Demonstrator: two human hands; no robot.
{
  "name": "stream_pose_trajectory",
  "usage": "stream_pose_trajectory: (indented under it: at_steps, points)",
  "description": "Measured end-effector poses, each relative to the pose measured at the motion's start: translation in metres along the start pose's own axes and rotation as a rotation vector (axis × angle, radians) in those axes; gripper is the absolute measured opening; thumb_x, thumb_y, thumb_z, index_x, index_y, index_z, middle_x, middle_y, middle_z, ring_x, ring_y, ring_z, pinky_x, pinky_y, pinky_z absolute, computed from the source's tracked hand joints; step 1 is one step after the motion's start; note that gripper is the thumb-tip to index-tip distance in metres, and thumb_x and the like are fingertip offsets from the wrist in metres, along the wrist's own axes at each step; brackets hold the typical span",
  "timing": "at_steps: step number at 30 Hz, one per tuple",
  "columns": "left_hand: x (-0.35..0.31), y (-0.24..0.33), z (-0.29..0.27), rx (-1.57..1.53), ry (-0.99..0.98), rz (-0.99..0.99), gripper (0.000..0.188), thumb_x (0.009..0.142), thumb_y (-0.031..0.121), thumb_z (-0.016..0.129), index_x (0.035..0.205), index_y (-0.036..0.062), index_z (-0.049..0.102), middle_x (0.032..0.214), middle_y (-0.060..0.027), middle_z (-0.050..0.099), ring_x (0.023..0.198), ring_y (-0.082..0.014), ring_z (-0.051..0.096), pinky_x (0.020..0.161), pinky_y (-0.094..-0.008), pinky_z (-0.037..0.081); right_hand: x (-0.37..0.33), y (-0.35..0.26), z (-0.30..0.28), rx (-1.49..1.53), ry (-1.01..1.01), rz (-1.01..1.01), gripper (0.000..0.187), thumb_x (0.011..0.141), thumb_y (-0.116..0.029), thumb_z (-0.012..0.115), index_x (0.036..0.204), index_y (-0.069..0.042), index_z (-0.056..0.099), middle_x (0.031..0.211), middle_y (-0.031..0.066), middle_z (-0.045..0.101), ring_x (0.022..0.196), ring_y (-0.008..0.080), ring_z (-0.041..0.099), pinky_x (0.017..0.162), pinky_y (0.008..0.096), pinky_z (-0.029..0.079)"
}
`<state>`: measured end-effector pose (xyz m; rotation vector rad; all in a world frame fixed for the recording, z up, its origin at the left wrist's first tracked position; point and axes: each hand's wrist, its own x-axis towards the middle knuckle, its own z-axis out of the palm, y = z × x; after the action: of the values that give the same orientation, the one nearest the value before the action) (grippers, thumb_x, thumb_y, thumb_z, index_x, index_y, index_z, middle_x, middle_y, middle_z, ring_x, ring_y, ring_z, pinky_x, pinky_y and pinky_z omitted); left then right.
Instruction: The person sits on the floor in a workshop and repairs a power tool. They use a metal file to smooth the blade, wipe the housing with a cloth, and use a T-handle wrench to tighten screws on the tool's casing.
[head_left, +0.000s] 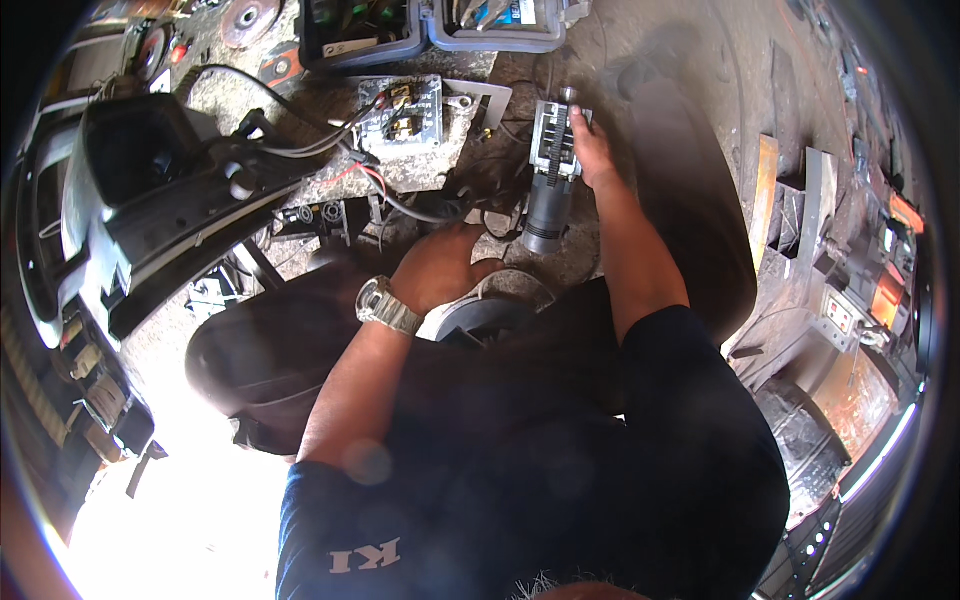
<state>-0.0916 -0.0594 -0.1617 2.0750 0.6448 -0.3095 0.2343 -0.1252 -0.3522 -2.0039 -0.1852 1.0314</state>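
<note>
My right hand (594,150) is closed on the side of a grey cylindrical motor with a silver, toothed metal housing (552,150) at its far end. The motor's smooth, dark grey body (547,215) points toward me. To its left, my left hand (440,265), with a metal-band watch (388,305) on the wrist, reaches over my lap. Its thumb and fingers look apart with nothing seen between them, though the fingertips are in shadow. Just below that hand lies a round object with a pale rim (440,322), partly covered by my clothes.
A transparent board with brass terminals (400,112) and attached cables lies at the far left of the motor. Behind it sits an open blue-grey tool case (500,40). A large black-and-silver machine part (150,190) fills the left. Metal pieces (790,205) lie on the right.
</note>
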Motion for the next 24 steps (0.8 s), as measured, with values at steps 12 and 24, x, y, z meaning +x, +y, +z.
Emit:
stream_pose_trajectory:
  at_steps: [12, 24]
  points:
    - [-0.01, -0.004, -0.005, 0.049, 0.166, 0.137, 0.05, 0.085, 0.004, 0.057, 0.134, 0.0068, 0.064, 0.128, -0.0184, 0.068, 0.118, -0.036, 0.065, 0.1, -0.0445, 0.053, -0.119, -0.084, -0.043, 0.66, -0.212, -0.122, 0.071, 0.104, -0.064, 0.048, 0.145, -0.006, 0.054, 0.136, 0.0083, 0.066, 0.122, 0.0234, 0.066, 0.106, 0.0426, 0.053]
    - [-0.043, 0.006, -0.007, -0.398, 0.506, 0.32, 0.057, 0.093, 0.017, 0.072, 0.146, 0.0061, 0.056, 0.122, -0.0193, 0.072, 0.112, -0.0252, 0.069, 0.099, -0.0359, 0.054, -0.255, -0.143, -0.064, 0.898, -0.331, -0.348, 0.084, 0.099, -0.075, 0.04, 0.155, -0.012, 0.045, 0.145, 0.0137, 0.059, 0.13, 0.0337, 0.06, 0.108, 0.0525, 0.052]
